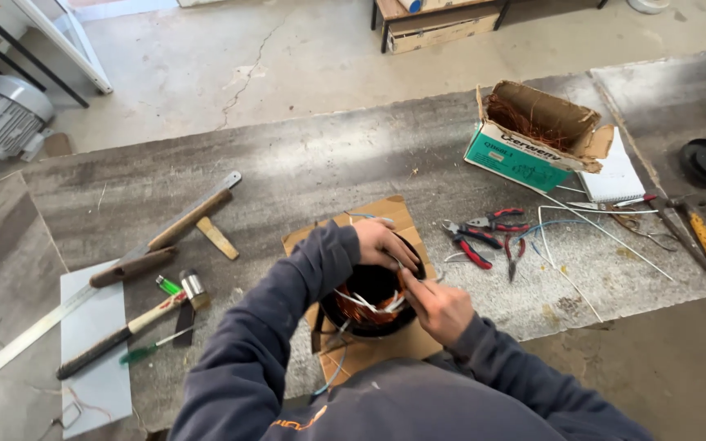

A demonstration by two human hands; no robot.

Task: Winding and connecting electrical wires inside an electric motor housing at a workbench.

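Both hands are working at the motor stator [372, 298], sitting on cardboard [386, 347] near the table's front edge. The left hand [382, 243] is gripping its far rim; the right hand [443, 309] is pinching wire. It's looking heavy and rigid, with delicate copper windings, so the rim is probably the safest hold.

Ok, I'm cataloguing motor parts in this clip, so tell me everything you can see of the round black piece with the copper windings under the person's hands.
The motor stator is a round, black, ring-shaped housing, seemingly metal, with copper-coloured wire coils and pale insulating strips inside its opening. It sits open end up on a cardboard sheet near the front edge of the grey workbench. The left hand rests on its far rim; the right hand touches its near right side, pinching something thin among the windings. Loose wires trail from under it towards the person.
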